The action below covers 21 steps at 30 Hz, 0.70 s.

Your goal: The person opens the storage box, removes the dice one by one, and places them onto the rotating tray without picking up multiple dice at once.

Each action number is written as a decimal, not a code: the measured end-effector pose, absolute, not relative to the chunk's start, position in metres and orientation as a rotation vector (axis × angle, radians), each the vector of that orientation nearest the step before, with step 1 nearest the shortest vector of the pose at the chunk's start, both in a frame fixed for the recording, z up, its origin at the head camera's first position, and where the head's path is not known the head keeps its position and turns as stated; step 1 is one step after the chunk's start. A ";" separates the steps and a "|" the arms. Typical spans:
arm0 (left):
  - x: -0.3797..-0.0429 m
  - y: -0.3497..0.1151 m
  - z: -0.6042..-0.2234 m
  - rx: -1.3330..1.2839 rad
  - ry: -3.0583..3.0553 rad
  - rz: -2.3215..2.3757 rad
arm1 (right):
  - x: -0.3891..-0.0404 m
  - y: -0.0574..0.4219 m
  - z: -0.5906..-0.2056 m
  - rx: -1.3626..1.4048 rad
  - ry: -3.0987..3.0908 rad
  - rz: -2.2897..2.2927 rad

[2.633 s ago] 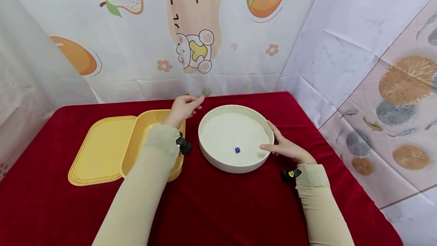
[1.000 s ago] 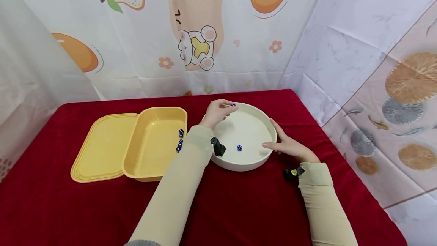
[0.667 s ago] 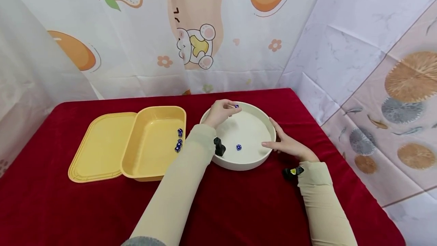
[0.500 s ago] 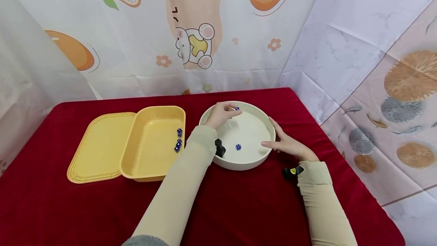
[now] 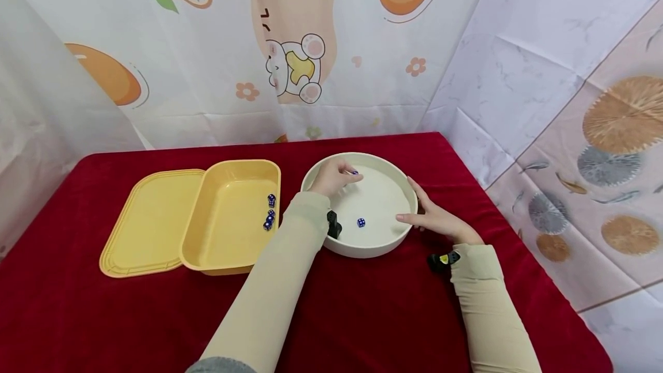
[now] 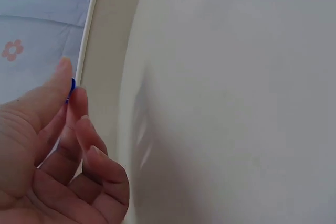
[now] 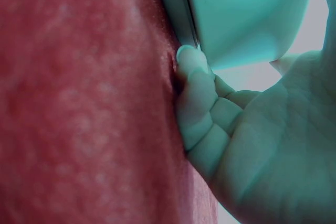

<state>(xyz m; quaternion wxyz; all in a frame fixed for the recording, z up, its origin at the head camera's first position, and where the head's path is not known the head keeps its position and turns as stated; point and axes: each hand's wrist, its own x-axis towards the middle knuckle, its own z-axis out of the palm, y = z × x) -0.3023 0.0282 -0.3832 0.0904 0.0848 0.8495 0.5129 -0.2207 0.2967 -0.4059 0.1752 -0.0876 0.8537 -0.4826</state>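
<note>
Fruit-print curtains [image 5: 202, 73] hang behind and beside a red-draped counter [image 5: 383, 309] where a person in cream sleeves [image 5: 274, 269] handles blue dice.

In the head view, a round white tray [image 5: 357, 251] stands toward the counter's far edge, right of its middle. The left hand [image 5: 331, 178], thumb and fingers pinched together, holds a blue die [image 5: 354, 172] over the tray's far left part. A second die [image 5: 361, 223] lies on the tray's floor toward its near edge. The right hand [image 5: 437, 220] grips the tray's right side, thumb over the rim, fingers outside the wall. Left of the tray, a yellow box [image 5: 223, 223] holds several dice [image 5: 268, 219] along its right wall; a yellow lid [image 5: 152, 223] lies flat beside it, toward the counter's left edge.

The left wrist view shows a blue sliver between thumb and fingertip, with the second die cut off at the top.

In the right wrist view, the little finger touches the tray's base, just beside the red covering.
</note>
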 end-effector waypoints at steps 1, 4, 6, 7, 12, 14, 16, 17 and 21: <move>-0.302 0.027 -0.384 0.250 2.527 1.514 | -0.221 0.297 -0.406 -0.252 2.419 -1.367; -0.303 0.026 -0.385 0.233 2.532 1.478 | -0.221 0.297 -0.405 -0.253 2.418 -1.366; -0.304 0.025 -0.386 0.199 2.535 1.450 | -0.221 0.297 -0.405 -0.252 2.418 -1.366; -0.304 0.024 -0.387 0.179 2.536 1.438 | -0.221 0.296 -0.405 -0.252 2.418 -1.364; -0.307 0.023 -0.390 0.084 2.532 1.371 | -0.221 0.296 -0.405 -0.238 2.418 -1.359; -0.307 0.023 -0.391 0.066 2.523 1.353 | -0.221 0.297 -0.406 -0.243 2.418 -1.361; -0.307 0.023 -0.391 0.054 2.519 1.337 | -0.221 0.297 -0.407 -0.236 2.418 -1.364; -0.307 0.023 -0.391 0.045 2.520 1.327 | -0.222 0.297 -0.407 -0.239 2.416 -1.365; -0.307 0.023 -0.393 0.018 2.552 1.263 | -0.221 0.297 -0.407 -0.232 2.419 -1.360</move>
